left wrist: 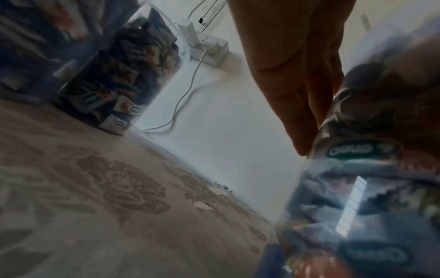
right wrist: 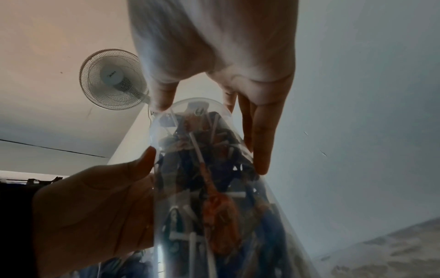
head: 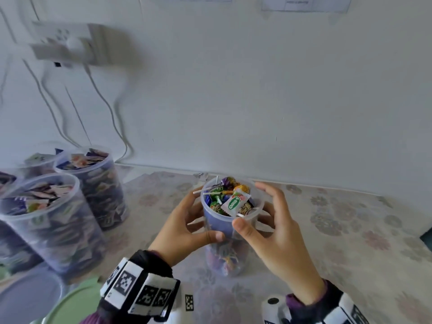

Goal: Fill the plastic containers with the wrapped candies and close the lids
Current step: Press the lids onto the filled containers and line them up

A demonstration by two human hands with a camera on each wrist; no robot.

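A clear plastic container point(head: 230, 244) stands on the flowered tablecloth point(head: 350, 225), lidless and full to the rim with lollipops and wrapped candies. A white candy with a green logo point(head: 233, 203) lies on top. My left hand point(head: 203, 220) grips the container from the left, thumb across its front. My right hand point(head: 252, 204) holds it from the right, thumb on the near rim and fingers round the far side. In the right wrist view the container point(right wrist: 214, 188) rises between my right fingers point(right wrist: 262, 150) and the left hand point(right wrist: 95, 206). The left wrist view shows the container point(left wrist: 357, 188) close up.
Several more lidless containers full of wrapped candies point(head: 46, 218) point(head: 93, 183) stand at the left. A green lid point(head: 77, 305) and a grey lid point(head: 28, 298) lie at the near left. A power strip point(head: 70, 45) with cables hangs on the wall.
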